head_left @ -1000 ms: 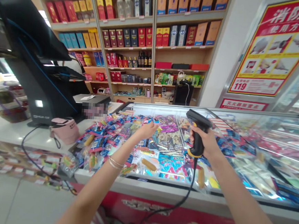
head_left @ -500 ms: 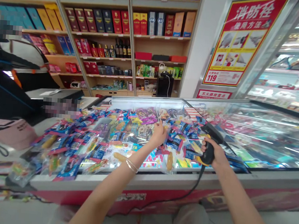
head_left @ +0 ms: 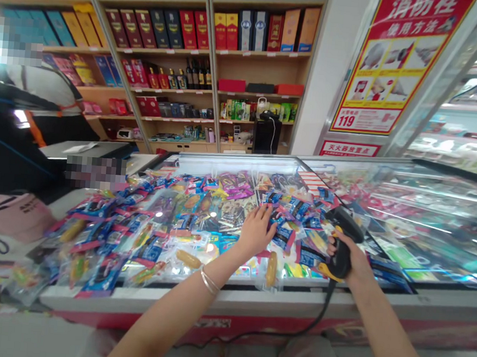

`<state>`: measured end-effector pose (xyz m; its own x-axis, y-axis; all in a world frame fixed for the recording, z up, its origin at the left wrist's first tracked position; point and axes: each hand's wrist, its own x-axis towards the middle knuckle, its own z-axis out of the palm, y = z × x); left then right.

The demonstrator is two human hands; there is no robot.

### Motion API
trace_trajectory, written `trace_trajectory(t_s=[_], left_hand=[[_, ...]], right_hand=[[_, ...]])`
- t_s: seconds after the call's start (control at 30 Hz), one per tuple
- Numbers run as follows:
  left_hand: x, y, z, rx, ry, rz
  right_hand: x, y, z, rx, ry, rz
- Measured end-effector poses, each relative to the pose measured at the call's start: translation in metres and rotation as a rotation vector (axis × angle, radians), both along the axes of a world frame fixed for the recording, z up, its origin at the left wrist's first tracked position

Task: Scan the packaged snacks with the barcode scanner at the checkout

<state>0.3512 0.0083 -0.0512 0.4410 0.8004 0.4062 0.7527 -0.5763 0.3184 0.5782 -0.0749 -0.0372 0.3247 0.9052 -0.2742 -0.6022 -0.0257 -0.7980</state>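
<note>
My left hand, with a silver bracelet on its wrist, lies palm down with fingers stretched out over the packets on the glass freezer top. Its fingertips are at a blue snack packet; whether they press on it I cannot tell. In my right hand is a black and yellow barcode scanner, gripped by its handle, with the head facing up and left. A dark cable runs down from it. Just in front of the freezer's near edge side, a clear-wrapped corn cob lies between my hands.
Many blue packets and clear-wrapped cobs cover the left of the chest freezer. A pink bag stands on the counter at left. Another person is behind the counter. Shelves of boxes line the back wall.
My left hand has opened from a bent-finger pose and come slightly nearer, its fingers now spread over the packets. The scanner sits slightly lower and further right in view.
</note>
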Motion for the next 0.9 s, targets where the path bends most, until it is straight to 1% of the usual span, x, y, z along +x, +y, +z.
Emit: trace_trajectory(t_s=[0.2,0.33,0.43,0.53,0.6,0.7,0.8,0.9], left_hand=[[0.000,-0.002,0.002,-0.026,-0.019,-0.009],[-0.001,-0.004,0.007,-0.053,-0.119,0.007],[-0.003,-0.006,0.017,-0.092,-0.202,0.053],[-0.015,-0.006,0.038,-0.188,-0.255,0.026],[-0.033,-0.003,0.055,-0.232,-0.290,-0.027],[-0.075,0.007,0.081,-0.179,-0.344,-0.046],[-0.132,0.020,0.100,-0.070,-0.375,0.059],[-0.190,0.031,0.111,0.031,-0.347,0.227]], right_hand=[[0.002,0.003,-0.004,0.011,-0.001,-0.031],[0.003,0.005,-0.007,0.038,-0.002,-0.029],[0.000,0.004,-0.006,0.047,-0.006,-0.043],[-0.002,-0.002,0.001,0.068,-0.013,-0.053],[-0.004,-0.007,0.010,0.077,-0.032,-0.045],[-0.013,-0.014,0.032,0.097,-0.071,-0.012],[-0.037,-0.013,0.057,0.130,-0.118,0.040],[-0.078,-0.002,0.075,0.149,-0.153,0.139]])
